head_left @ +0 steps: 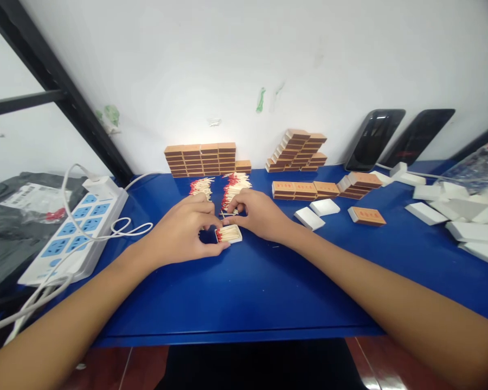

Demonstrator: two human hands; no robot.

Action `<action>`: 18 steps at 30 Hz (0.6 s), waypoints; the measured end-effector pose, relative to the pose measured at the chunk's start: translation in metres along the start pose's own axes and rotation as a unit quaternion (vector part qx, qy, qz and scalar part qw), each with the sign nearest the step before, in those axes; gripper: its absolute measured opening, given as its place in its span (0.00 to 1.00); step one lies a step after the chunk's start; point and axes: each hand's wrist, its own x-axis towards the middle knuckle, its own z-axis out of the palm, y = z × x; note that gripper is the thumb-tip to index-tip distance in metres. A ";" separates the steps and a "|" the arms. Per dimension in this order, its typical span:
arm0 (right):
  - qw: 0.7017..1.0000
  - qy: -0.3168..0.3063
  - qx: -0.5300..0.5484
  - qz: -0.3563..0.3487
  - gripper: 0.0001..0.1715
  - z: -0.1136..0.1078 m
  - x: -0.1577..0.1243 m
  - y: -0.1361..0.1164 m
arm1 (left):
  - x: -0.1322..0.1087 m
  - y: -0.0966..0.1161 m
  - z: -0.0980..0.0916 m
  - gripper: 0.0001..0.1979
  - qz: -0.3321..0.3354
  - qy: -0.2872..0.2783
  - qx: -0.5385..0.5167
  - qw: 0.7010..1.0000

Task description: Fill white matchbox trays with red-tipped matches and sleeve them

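A small white matchbox tray [229, 233] filled with red-tipped matches lies on the blue table [244, 292]. My left hand [185, 230] curls round its left end, thumb under the tray's near edge. My right hand [257, 213] sits just behind the tray, fingers pinched on a few loose matches. Two heaps of loose red-tipped matches [233, 188] lie just beyond my hands.
Stacked brown matchboxes [203, 159] and a second leaning stack [299, 150] stand against the wall. More boxes [305, 189] and white trays [427, 212] spread to the right. A white-and-blue power strip [79, 227] with cables lies at left. Two dark phones [374, 138] lean on the wall.
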 end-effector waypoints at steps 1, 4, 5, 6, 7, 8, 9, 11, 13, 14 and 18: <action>1.000 -0.001 -0.003 0.003 0.12 0.000 0.000 -0.001 | 0.000 0.000 0.000 0.14 0.001 0.000 -0.003 1.000; 1.000 -0.003 -0.007 0.014 0.10 -0.002 0.001 -0.004 | 0.000 -0.001 -0.001 0.14 0.006 0.004 -0.008 1.000; 1.000 -0.004 -0.007 0.016 0.09 -0.002 0.000 -0.005 | 0.000 -0.001 -0.002 0.14 0.007 0.005 -0.008 1.000; 1.000 -0.007 -0.007 0.017 0.07 -0.003 0.000 -0.006 | 0.000 -0.001 -0.003 0.13 0.006 0.005 -0.008 1.000; 1.000 -0.011 -0.009 0.017 0.07 -0.004 0.000 -0.006 | 0.000 -0.001 -0.003 0.13 0.005 0.004 -0.008 1.000; 1.000 -0.017 -0.013 0.017 0.07 -0.004 -0.001 -0.007 | 0.000 0.000 -0.004 0.13 0.003 0.002 -0.007 1.000; 0.999 -0.023 -0.020 0.018 0.08 -0.005 -0.001 -0.007 | 0.001 0.000 -0.005 0.13 0.003 0.001 -0.006 1.000; 0.998 -0.031 -0.042 0.015 0.09 -0.007 -0.003 -0.006 | 0.001 0.001 -0.005 0.13 0.005 0.001 -0.006 1.000; 0.996 -0.046 -0.071 0.005 0.09 -0.009 -0.005 -0.006 | 0.001 0.002 -0.005 0.13 0.007 0.005 -0.005 1.000; 0.995 -0.057 -0.087 -0.001 0.08 -0.010 -0.007 -0.006 | 0.002 0.002 -0.004 0.13 0.007 0.007 -0.006 1.000; 0.983 -0.106 -0.147 -0.001 0.08 -0.019 -0.013 -0.007 | 0.001 0.001 -0.001 0.14 0.007 0.014 -0.011 1.000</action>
